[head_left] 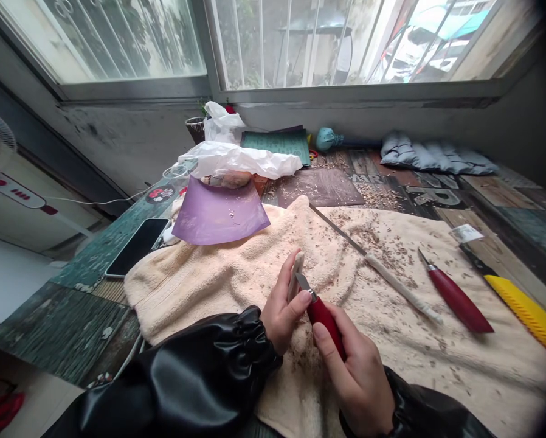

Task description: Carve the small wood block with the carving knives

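Observation:
My left hand (283, 304) is closed around a small pale piece of wood (297, 267), most of it hidden by the fingers. In my right hand (357, 368) is a carving knife (325, 319) with a red handle. Its short blade lies against the wood piece, and my left thumb rests near the base of the blade. Below both hands spreads a cream towel (218, 280) strewn with brown shavings. To the right on the towel lie a long thin file (368, 258) with a wrapped handle and a second red-handled carving knife (458, 298).
A yellow utility knife (523, 307) lies at the far right. Purple sandpaper (222, 213), a phone (138, 247) and a white plastic bag (245, 159) are on the left side. Behind are a green mat (277, 145) and a grey padded bundle (432, 155). A fan (13, 188) stands left.

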Motion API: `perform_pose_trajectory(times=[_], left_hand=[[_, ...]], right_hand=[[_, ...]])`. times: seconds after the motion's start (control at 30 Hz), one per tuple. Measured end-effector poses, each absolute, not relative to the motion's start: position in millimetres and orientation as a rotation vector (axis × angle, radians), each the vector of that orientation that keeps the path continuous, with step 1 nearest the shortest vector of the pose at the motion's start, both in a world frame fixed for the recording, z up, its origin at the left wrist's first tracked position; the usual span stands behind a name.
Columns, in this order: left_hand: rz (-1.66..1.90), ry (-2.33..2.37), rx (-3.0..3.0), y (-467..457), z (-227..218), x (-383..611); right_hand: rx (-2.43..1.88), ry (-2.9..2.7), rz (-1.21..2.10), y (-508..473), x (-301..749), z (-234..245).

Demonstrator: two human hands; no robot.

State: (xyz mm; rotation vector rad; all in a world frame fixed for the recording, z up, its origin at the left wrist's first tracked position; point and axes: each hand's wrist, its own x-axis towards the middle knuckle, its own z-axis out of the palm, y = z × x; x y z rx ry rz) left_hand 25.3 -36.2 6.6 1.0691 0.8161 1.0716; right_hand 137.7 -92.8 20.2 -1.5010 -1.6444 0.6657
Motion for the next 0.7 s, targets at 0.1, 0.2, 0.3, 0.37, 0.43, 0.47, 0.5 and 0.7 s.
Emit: perform_pose_trajectory(times=[0.1, 0.2, 0.3, 0.37, 0.43, 0.47, 0.5, 0.7], left_hand=[[1.074, 0.910, 1.120, -37.9, 4.9, 27.6], [1.065, 0.943, 1.150, -38.1, 4.1, 28.8], [1.063, 0.944, 1.174, -37.3, 5.4, 28.4], [1.061, 0.955, 1.183, -36.5, 7.1, 27.8], [1.055, 0.968, 1.187, -35.8, 8.7, 27.4], [1.051, 0.976, 1.189, -35.4, 9.4, 27.3], [1.047, 0.984, 1.190, -35.1, 10.0, 27.4], [1.024, 1.050, 1.187, -33.3, 12.3, 28.1]], right_hand=[[-1.534, -1.639, 0.582, -92.8, 138.8, 14.9], [-1.551, -1.624, 0.528, -93.1, 138.7, 9.4], [-1.555, -1.572, 0.497, -93.0, 136.1, 7.1], [-1.555, -1.522, 0.486, -92.7, 134.2, 7.4], [-1.547, -1.497, 0.483, -92.4, 133.8, 8.1], [-1.544, -1.498, 0.488, -92.3, 134.4, 8.3], [-1.545, -1.505, 0.495, -92.2, 135.4, 8.1], [-1.544, -1.545, 0.514, -91.0, 141.4, 4.2]])
